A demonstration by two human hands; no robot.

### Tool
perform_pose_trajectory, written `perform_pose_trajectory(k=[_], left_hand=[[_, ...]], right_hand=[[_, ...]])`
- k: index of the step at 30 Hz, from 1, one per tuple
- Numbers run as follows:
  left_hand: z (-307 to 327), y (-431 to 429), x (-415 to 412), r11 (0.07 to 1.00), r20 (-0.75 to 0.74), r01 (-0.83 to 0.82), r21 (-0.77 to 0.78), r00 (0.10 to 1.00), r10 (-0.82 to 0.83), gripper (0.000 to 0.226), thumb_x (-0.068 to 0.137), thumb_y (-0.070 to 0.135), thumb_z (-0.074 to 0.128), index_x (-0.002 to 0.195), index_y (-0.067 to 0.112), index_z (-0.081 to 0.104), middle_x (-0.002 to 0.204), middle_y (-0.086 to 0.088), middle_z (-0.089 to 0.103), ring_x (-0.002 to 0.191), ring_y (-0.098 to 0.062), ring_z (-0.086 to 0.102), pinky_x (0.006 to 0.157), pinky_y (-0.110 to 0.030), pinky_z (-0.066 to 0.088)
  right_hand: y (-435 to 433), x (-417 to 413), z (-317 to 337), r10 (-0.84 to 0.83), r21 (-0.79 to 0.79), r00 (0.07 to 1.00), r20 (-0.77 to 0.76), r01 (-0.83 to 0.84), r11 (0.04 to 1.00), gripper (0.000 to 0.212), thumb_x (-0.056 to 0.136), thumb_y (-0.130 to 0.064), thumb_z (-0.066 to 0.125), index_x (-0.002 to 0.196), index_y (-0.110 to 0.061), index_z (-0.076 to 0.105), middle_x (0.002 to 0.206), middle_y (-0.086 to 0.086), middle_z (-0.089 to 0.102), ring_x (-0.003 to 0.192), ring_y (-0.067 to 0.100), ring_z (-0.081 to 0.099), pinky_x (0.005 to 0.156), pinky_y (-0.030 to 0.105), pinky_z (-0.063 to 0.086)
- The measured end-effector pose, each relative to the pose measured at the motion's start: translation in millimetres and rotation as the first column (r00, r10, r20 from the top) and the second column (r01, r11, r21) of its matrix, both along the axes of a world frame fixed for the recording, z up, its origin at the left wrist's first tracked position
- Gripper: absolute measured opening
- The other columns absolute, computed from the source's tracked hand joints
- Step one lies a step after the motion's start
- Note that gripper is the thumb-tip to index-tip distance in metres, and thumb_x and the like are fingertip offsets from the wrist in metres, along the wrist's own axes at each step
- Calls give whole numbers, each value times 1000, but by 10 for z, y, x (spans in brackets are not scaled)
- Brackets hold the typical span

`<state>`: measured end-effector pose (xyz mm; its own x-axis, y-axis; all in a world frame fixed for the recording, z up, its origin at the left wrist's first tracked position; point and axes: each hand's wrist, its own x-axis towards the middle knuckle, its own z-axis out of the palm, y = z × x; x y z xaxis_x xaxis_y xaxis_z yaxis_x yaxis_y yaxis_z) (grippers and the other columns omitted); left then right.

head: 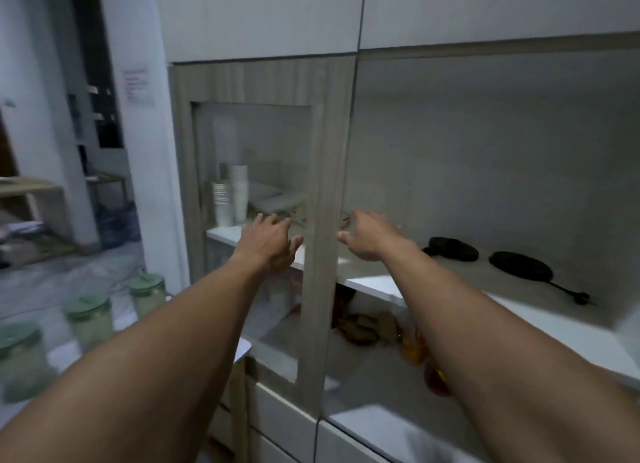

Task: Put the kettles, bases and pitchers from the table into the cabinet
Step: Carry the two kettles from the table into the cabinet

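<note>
Both my arms reach forward toward the cabinet point(332, 151). My left hand point(268, 243) is spread open against the glass of the wood-framed left door point(322, 289), holding nothing. My right hand point(369, 237) is open just right of that door's frame, over the white shelf point(519, 310) of the uncovered right section. Two black round kettle bases point(452, 248) point(521, 266) lie on that shelf, the nearer one with a cord and plug trailing right. Three glass pitchers with green lids point(147, 294) point(89, 319) point(20, 360) stand on the table at the lower left.
Behind the glass door stand stacked white paper cups point(230, 196) and flat containers. The lower shelf holds brown and orange packets point(414, 345). White drawers point(287, 417) sit under the cabinet. A wooden rack point(31, 199) and a dark doorway are at the far left.
</note>
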<state>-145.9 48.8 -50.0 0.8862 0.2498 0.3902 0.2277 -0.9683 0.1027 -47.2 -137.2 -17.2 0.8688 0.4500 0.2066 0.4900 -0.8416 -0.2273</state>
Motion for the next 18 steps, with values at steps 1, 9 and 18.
perform_pose_trajectory(k=[1, 9, 18], left_hand=[[2, 157, -173, 998, -16, -56, -5, 998, 56, 58, 99, 51, 35, 144, 14, 40, 149, -17, 40, 140, -38, 30, 110, -57, 31], [-96, 1052, -1146, 931, -62, -359, -64, 933, 355, 65, 100, 55, 28, 154, 19, 24, 161, -13, 19, 149, -38, 9, 116, -63, 14], [-392, 1730, -2170, 788, -66, -604, -122, 797, 600, 65, 99, 54, 32, 154, 20, 24, 162, -8, 20, 149, -34, 12, 114, -60, 21]], right_hand=[[202, -97, -10, 34, -1, 999, 0, -34, 999, 75, 94, -57, 51, 156, -21, 28, 160, 12, 32, 149, 40, 24, 117, 64, 20], [1444, -656, -171, 294, -14, 956, 0, -294, 956, 79, 95, -60, 49, 157, -22, 20, 164, 11, 22, 150, 37, 20, 117, 63, 21], [2663, -1325, -473, 551, -38, 833, -46, -553, 832, 82, 95, -62, 48, 159, -24, 13, 165, 10, 20, 150, 37, 23, 117, 63, 23]])
